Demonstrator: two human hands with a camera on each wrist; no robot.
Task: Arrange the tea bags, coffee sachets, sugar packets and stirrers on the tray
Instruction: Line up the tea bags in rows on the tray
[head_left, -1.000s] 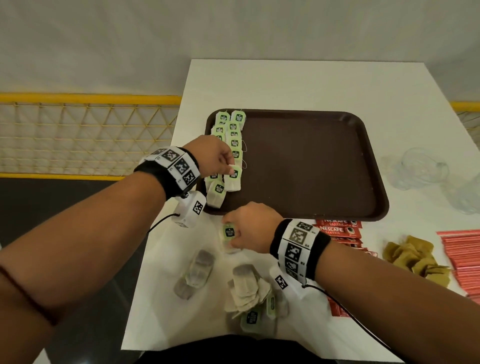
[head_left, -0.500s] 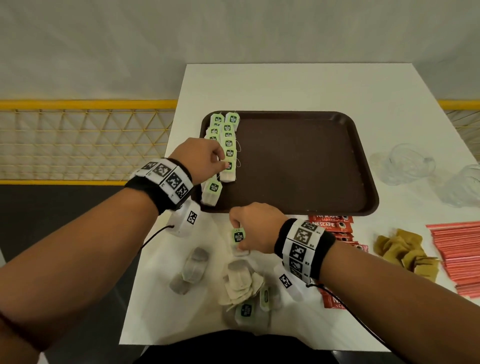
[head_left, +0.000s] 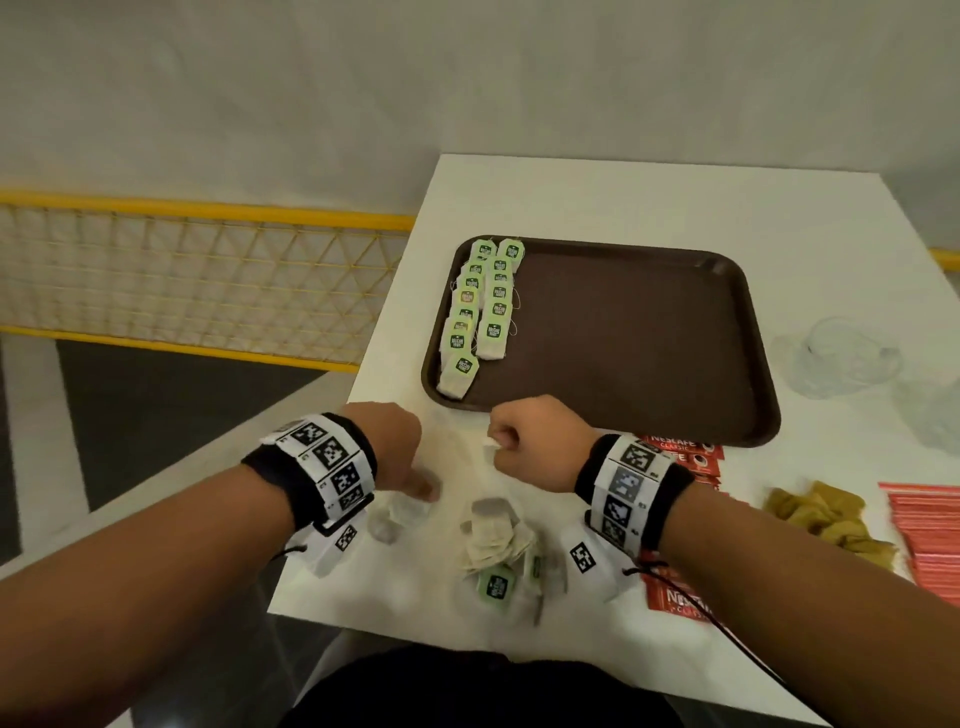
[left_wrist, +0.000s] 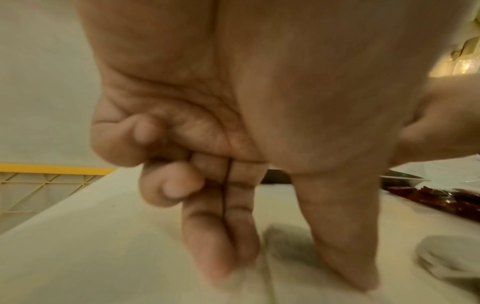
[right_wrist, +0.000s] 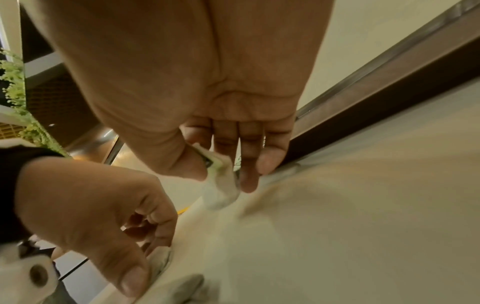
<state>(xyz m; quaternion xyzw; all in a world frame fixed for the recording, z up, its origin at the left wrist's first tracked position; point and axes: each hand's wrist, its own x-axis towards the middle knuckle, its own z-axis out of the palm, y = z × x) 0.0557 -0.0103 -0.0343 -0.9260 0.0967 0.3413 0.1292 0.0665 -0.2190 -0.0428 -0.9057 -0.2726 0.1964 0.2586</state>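
Fingers and thumb of the right hand (head_left: 537, 441) pinch a tea bag (right_wrist: 221, 185) just short of the tray (head_left: 649, 415). Beside it, the left hand (head_left: 397, 449) points two straight fingers down at a loose tea bag (head_left: 402, 514) on the surface (head_left: 623, 197).

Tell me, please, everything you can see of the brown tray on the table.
The tray is a dark brown, rounded-corner rectangle with a low raised rim, plastic by its look. It lies flat on the white table, beyond both hands. Two overlapping columns of green-labelled tea bags run along its left side; the rest of its floor is bare. The right hand, holding one more tea bag, sits just off its near edge, and red coffee sachets lie by its near right corner.
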